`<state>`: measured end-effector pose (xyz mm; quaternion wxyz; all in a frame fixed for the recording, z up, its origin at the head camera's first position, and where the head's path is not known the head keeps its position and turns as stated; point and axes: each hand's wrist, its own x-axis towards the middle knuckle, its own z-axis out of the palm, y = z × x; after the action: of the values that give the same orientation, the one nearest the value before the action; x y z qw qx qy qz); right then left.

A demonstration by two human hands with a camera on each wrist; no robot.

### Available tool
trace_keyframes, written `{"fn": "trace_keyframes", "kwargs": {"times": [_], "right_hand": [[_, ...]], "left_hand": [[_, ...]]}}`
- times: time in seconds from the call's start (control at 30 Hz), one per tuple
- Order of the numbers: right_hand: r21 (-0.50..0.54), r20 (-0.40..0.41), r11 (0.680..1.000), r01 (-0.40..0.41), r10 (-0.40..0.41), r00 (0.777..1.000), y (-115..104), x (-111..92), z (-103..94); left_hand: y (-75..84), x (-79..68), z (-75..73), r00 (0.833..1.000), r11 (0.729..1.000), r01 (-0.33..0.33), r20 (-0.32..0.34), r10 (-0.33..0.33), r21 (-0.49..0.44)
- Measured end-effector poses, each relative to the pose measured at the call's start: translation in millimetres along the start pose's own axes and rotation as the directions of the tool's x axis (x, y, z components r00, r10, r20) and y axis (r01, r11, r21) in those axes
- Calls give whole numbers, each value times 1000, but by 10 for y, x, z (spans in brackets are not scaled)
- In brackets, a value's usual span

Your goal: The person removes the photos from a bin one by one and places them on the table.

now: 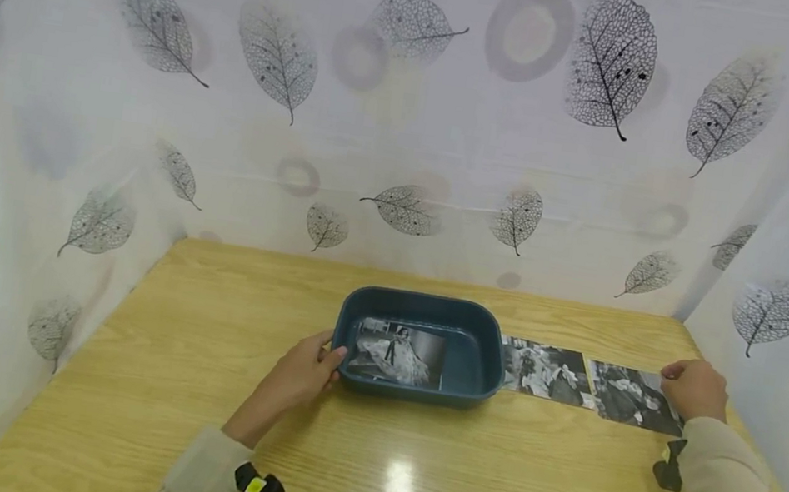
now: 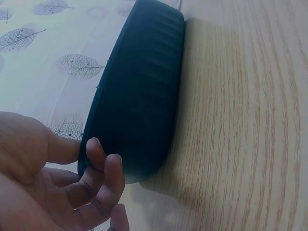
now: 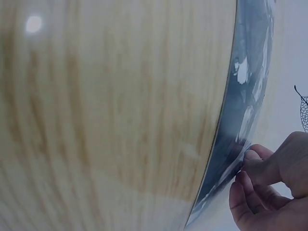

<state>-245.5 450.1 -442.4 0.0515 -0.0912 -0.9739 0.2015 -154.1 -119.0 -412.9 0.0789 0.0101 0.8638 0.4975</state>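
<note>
A dark blue rectangular plastic basin (image 1: 411, 394) stands on the wooden table with a black-and-white photo (image 1: 394, 355) lying in its left part. My left hand (image 1: 297, 371) grips the basin's left end, thumb over the rim; in the left wrist view the fingers curl against the outer wall (image 2: 139, 91). To the right of the basin lies a second black-and-white photo (image 1: 549, 373), close against it. Farther right, my right hand (image 1: 698, 390) pinches the right edge of a third photo (image 1: 631, 397). The right wrist view shows thumb and fingertips on that glossy photo's edge (image 3: 240, 96).
A pale curtain (image 1: 413, 114) printed with skeleton leaves closes off the back and both sides of the table (image 1: 483, 477). Each wrist carries a small black camera mount, one on the left (image 1: 258, 487) and one on the right (image 1: 669, 465).
</note>
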Motion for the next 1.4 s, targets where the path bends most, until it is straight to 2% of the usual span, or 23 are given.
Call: {"fn": "trace_keyframes", "kwargs": {"times": [0.17, 0.27, 0.37, 0.47, 0.67, 0.8, 0.9, 1.07, 1.17, 1.33, 1.4], "right_hand": [[-16, -8, 1000, 20, -20, 1000, 33, 16, 6], [-12, -62, 998, 54, -54, 997, 19, 18, 0], [13, -125, 997, 77, -74, 989, -101, 14, -64], [66, -158, 994, 89, -78, 984, -356, 14, -205], [118, -193, 980, 161, -136, 972, -921, 96, -445], [146, -192, 957, 250, -220, 956, -1390, 70, -552], [164, -195, 930, 329, -296, 935, -1710, -20, -560], [215, -131, 877, 431, -411, 902, -2131, -151, -410], [241, -60, 848, 471, -471, 880, -2343, -221, -259], [228, 89, 807, 544, -574, 814, -2674, -364, 62], [215, 138, 803, 556, -588, 797, -2769, -410, 202]], "left_hand": [[15, 8, -7, 1000, 1000, 0, 2, 0, -4], [21, 15, -6, 1000, 1000, -4, 6, 4, -9], [24, 18, -2, 1000, 1000, -6, 10, 6, -14], [16, 18, 6, 1000, 1000, -4, 13, 5, -19], [-17, 20, 20, 1000, 999, 8, 18, -7, -35], [-9, 22, 19, 1000, 999, 13, 14, -13, -36], [-5, 23, 17, 1000, 999, 14, 12, -13, -32], [-3, 16, 9, 1000, 1000, 15, 7, -15, -24], [-8, 14, 4, 1000, 1000, 14, 6, -14, -21], [-13, 1, -3, 1000, 1000, 10, 2, -10, -20], [-9, -4, -4, 1000, 1000, 9, 2, -9, -21]]}}
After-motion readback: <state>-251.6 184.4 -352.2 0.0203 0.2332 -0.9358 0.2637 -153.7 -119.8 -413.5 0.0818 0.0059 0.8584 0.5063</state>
